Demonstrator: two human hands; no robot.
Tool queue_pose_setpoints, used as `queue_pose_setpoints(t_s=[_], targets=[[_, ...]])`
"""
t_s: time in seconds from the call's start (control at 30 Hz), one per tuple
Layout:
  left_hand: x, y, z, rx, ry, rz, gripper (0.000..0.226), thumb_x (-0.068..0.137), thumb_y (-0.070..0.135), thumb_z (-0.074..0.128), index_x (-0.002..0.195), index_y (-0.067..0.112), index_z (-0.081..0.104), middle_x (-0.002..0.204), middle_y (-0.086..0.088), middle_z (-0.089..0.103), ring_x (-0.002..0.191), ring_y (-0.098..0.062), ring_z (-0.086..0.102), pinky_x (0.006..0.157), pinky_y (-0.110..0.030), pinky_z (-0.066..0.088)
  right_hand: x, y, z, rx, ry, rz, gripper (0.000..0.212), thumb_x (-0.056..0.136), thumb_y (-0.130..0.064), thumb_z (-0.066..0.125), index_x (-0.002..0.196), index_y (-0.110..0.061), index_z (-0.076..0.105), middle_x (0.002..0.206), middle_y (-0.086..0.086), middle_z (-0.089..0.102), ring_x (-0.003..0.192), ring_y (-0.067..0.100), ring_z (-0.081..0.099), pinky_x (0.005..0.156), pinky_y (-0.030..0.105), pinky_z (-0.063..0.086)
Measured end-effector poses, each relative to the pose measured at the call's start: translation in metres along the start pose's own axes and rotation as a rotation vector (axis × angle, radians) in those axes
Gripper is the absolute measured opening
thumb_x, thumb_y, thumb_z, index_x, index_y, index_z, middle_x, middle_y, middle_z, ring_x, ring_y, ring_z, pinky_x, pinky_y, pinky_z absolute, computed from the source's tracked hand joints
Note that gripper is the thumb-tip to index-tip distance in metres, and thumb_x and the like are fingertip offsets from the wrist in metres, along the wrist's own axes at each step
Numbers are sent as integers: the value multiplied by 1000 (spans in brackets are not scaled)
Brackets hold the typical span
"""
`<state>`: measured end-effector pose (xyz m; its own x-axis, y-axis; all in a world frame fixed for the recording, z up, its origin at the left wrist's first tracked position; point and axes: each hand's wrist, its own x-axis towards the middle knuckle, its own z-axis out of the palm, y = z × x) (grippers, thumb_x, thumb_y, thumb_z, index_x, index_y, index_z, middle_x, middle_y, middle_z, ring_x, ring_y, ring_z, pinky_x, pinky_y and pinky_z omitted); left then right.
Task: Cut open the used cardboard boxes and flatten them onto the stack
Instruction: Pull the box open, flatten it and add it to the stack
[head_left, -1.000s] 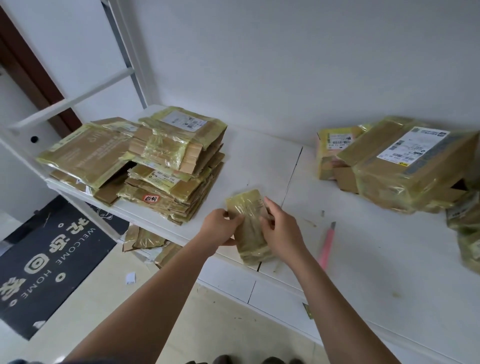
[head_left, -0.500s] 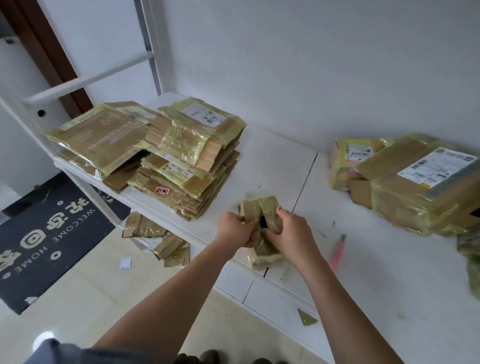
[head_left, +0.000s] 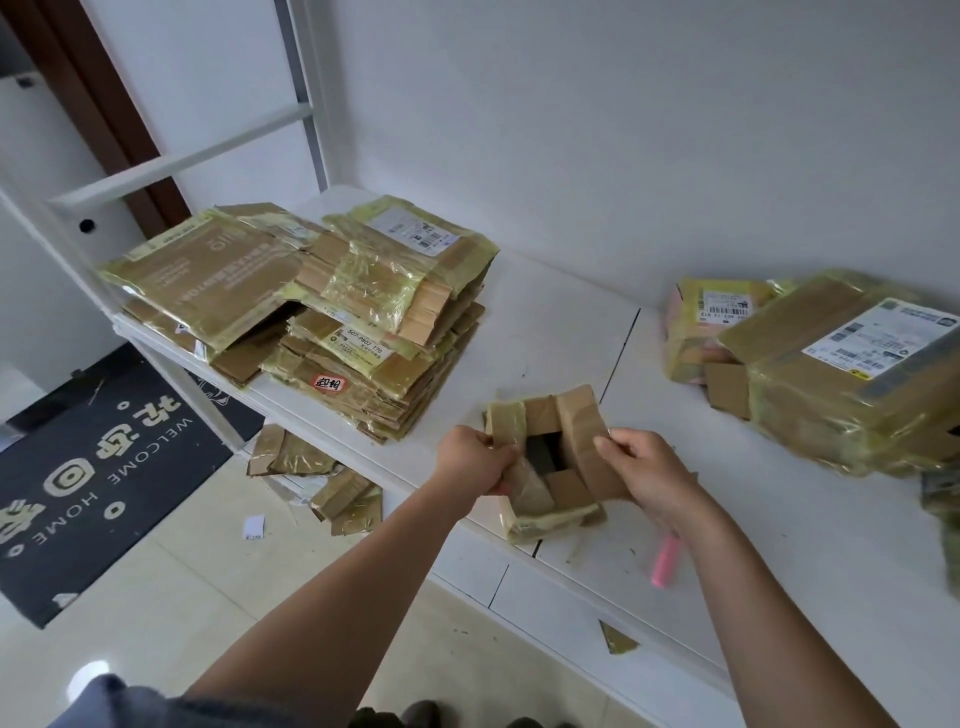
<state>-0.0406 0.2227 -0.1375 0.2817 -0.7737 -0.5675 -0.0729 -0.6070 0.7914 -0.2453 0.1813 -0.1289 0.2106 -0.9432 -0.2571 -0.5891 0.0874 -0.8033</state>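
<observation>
Surface: I see the white surface (head_left: 545, 322) running from the wall to its front edge, with a dark seam just behind the small box; bare white lies between the stack and the sealed boxes.
Stack: the stack (head_left: 322, 312) of flattened boxes sits at the far left, some sheets overhanging the left edge.
Sealed boxes: two taped boxes (head_left: 831, 374) sit at the right, against the wall, well apart from my hands.
Floor: a dark mat (head_left: 98, 467) and cardboard scraps (head_left: 322, 478) lie below the left edge.
Small box: the box (head_left: 550, 462) sits at the front edge, flaps spread, dark hollow showing.
Left hand: my left hand (head_left: 475, 460) has its grip clamped on the left flap.
Right hand: my right hand (head_left: 649, 473) has its grip pinched on the right flap.
Cutter: a pink cutter (head_left: 666, 561) lies just beside my right wrist, partly hidden.
</observation>
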Motion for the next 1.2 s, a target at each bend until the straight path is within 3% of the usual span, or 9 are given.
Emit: queue_pose_setpoints(t_s=[0.1,0.17,0.3,0.4,0.47,0.73,0.9,1.03,1.2], targets=[[0,1,1,45,0,19,26,87,18,73,69,5,59,50,-5,59,37,-13,58,51,-24,56,-8,12,14,163,98,62,10,95,-18,64,101,-25,61,83,-7,60,80,12,57,74,29,46],[0,2,1,49,-1,28,26,86,19,74,71,7,57,57,-7,61,37,-12,58,50,-24,56,-15,10,23,94,269,11,28,91,-17,69,117,-25,61,99,-2,60,91,15,60,77,25,49],[-6,3,4,77,90,108,37,84,18,76,99,13,42,93,-7,58,60,-22,66,53,-33,59,-33,5,38,-107,298,-233,25,94,-16,65,116,-7,70,97,5,65,91,21,64,73,13,45],[-10,2,14,233,170,262,38,86,15,72,101,15,37,88,-4,54,78,-28,63,63,-46,58,-46,8,39,20,168,-153,36,92,-24,67,126,-10,66,103,3,67,95,14,64,85,26,54],[-8,5,19,375,203,306,33,89,16,68,102,13,37,80,3,49,68,-17,54,50,-32,49,-49,9,37,59,157,-127,41,91,-26,69,128,-9,65,105,3,68,97,14,64,89,33,54],[-7,23,33,530,178,201,64,72,37,83,100,13,31,79,0,51,77,-25,59,56,-32,45,-48,5,37,133,174,-99,40,90,-23,70,126,-7,64,105,7,67,99,17,64,86,24,52],[-7,27,22,433,110,165,43,78,29,71,98,10,37,82,-5,55,62,-25,65,42,-26,44,-47,6,36,151,149,-84,33,91,-26,69,118,-8,68,104,7,67,100,18,64,86,32,54],[-12,24,-3,214,-7,175,5,89,13,57,85,10,55,71,-6,65,47,-16,66,46,-30,56,-47,8,37,149,140,-87,37,91,-27,68,124,-11,66,105,3,67,100,12,64,81,13,49],[-19,16,-26,-130,-180,74,28,91,-5,45,107,9,63,82,-5,66,66,-12,65,59,-27,56,-47,6,36,116,157,-75,34,97,-19,60,130,-10,62,112,1,65,105,9,61,84,8,44]])
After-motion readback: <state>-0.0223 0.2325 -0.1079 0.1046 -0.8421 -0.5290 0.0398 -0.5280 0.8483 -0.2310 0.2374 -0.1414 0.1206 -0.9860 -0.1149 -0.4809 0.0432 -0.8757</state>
